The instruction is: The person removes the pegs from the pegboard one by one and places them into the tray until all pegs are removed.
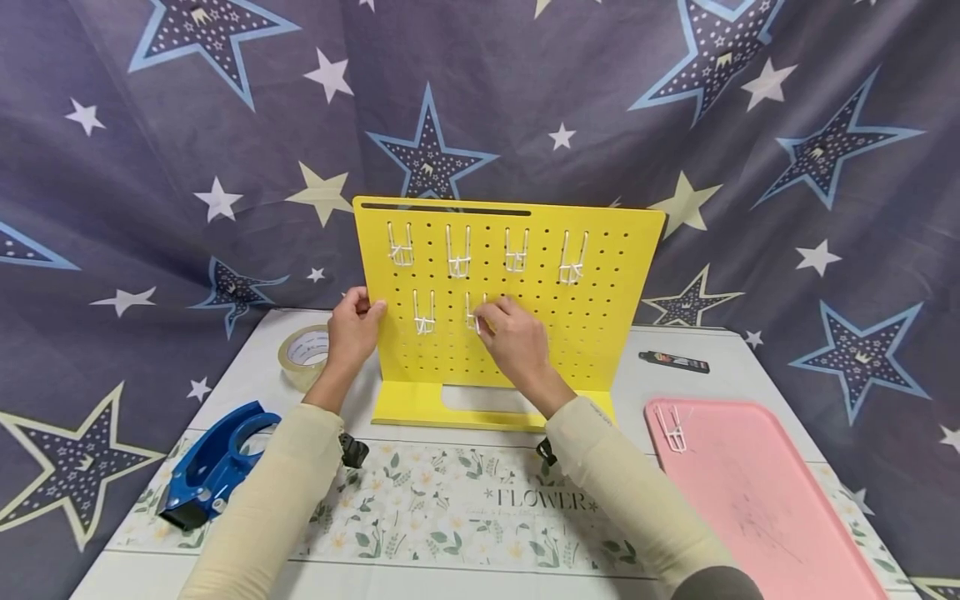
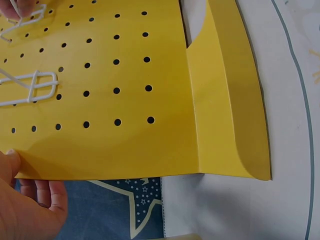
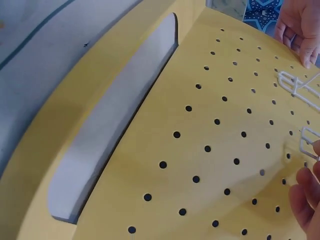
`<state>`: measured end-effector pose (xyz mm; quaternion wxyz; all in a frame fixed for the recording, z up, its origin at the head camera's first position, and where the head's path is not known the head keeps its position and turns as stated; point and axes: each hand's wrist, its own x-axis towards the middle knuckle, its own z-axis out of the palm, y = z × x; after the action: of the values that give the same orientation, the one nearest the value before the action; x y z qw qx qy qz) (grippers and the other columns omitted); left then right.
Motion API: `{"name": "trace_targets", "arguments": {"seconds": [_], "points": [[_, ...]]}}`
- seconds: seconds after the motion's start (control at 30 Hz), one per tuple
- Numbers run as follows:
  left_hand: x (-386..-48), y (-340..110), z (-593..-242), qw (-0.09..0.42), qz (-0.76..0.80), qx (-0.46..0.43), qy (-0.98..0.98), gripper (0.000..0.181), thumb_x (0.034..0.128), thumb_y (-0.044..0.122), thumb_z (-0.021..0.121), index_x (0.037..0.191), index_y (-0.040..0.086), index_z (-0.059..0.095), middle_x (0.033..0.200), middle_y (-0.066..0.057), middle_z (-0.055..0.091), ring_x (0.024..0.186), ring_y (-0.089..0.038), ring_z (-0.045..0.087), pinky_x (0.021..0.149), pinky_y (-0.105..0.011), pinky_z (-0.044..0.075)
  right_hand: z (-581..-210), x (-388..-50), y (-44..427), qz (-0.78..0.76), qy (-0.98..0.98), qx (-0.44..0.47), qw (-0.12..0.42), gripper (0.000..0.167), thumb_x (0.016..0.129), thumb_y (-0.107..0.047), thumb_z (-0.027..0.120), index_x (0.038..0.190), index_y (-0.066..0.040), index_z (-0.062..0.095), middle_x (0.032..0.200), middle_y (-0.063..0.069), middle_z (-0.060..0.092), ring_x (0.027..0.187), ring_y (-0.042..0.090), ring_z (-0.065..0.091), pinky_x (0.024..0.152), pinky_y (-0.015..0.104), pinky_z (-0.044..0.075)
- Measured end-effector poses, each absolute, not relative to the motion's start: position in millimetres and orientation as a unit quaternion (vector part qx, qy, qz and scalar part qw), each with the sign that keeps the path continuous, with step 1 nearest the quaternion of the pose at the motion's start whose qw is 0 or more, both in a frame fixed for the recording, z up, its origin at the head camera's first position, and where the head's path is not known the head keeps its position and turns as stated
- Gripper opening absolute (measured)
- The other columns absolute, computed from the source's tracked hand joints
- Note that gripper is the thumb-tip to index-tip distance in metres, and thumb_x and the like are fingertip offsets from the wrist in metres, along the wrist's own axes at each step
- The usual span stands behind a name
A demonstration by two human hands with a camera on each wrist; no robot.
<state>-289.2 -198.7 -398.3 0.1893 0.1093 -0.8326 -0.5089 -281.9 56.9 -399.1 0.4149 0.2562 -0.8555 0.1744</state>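
Note:
A yellow pegboard [image 1: 633, 275] stands upright on its folded base. My left hand [image 1: 354, 329] grips its left edge; in the left wrist view the thumb lies on the front and the fingers are behind. Low on the board, my right hand [image 1: 517, 337] pinches a white wire hook [image 1: 470, 315], whose bent end shows beside the fingertips in the right wrist view. To its left hangs another white hook [image 1: 424, 324]. Several more, including one at the upper right [image 1: 572, 271], hang in a row above. Whether the pinched hook sits in its holes is hidden.
Behind my left forearm stands a roll of clear tape [image 1: 291, 367], with a blue tape dispenser [image 1: 213, 462] nearer me. At right, a pink tray [image 1: 750, 483] bears white wire hooks [image 1: 674, 437]. A black packaged item [image 1: 673, 362] lies beyond it. A star-patterned curtain hangs behind.

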Motion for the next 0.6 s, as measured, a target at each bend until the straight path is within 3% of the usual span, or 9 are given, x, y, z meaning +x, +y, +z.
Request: {"name": "trace_targets", "arguments": {"seconds": [0.33,0.6], "points": [[-288.7,-199.0,-398.2,0.182,-0.513,0.115,-0.831,0.024,0.1028,0.023,0.061,0.121,0.007,0.06,0.115,-0.016,0.067,0.104,-0.029,0.064,0.09,-0.04,0.051,-386.6,-269.9,82.2,0.195,-0.84,0.281,0.42,0.004,0.09,-0.014,0.075,0.094,-0.016,0.078,0.087,0.001,0.072,0.063,0.014,0.067,0.05,0.027,0.051],[-288.3,-198.6,-397.3,0.179,-0.519,0.115,-0.828,0.023,0.1024,0.022,0.061,0.12,0.008,0.06,0.115,-0.015,0.067,0.104,-0.028,0.063,0.091,-0.039,0.051,-379.6,-258.0,114.7,0.209,-0.853,0.285,0.384,0.003,0.09,-0.014,0.075,0.093,-0.013,0.077,0.09,0.003,0.073,0.066,0.014,0.071,0.055,0.027,0.054]]}}
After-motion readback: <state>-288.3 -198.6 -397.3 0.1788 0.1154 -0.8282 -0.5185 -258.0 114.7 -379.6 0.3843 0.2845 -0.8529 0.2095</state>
